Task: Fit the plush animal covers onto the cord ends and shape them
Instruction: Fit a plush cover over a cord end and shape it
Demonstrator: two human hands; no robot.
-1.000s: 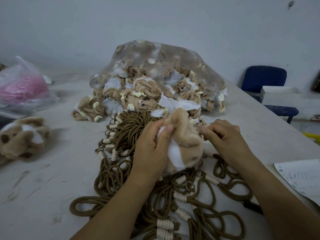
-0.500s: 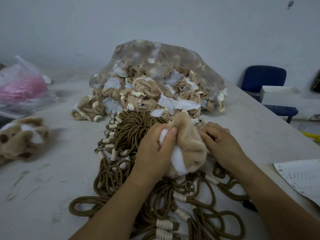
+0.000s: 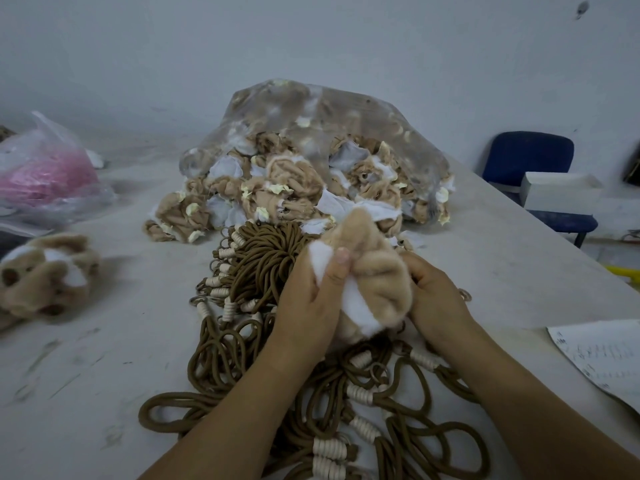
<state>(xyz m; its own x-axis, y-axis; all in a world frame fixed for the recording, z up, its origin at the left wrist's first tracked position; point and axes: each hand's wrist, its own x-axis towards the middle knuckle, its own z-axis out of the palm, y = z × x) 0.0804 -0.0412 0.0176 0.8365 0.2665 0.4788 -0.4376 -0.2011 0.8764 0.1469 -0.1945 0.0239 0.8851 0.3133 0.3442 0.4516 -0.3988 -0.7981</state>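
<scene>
A tan and white plush animal cover (image 3: 375, 278) is held up between both hands above a heap of brown cords (image 3: 263, 268) with cream-wrapped ends and metal rings. My left hand (image 3: 311, 303) grips the cover's left side, thumb pressed into the white patch. My right hand (image 3: 436, 299) clasps its right side, fingers curled behind the plush. Whichever cord end sits inside the cover is hidden. A clear plastic bag (image 3: 332, 112) of more tan and white covers lies open just behind the cords.
A finished plush animal (image 3: 45, 275) lies at the left on the grey table (image 3: 86, 375). A plastic bag with pink material (image 3: 41, 174) sits far left. A printed paper (image 3: 602, 358) lies at the right edge. A blue chair (image 3: 526, 161) and white box (image 3: 557, 192) stand beyond the table.
My right hand has moved left from beside the cover onto its right side and closed on it. The cover has been lifted slightly and squeezed between both hands.
</scene>
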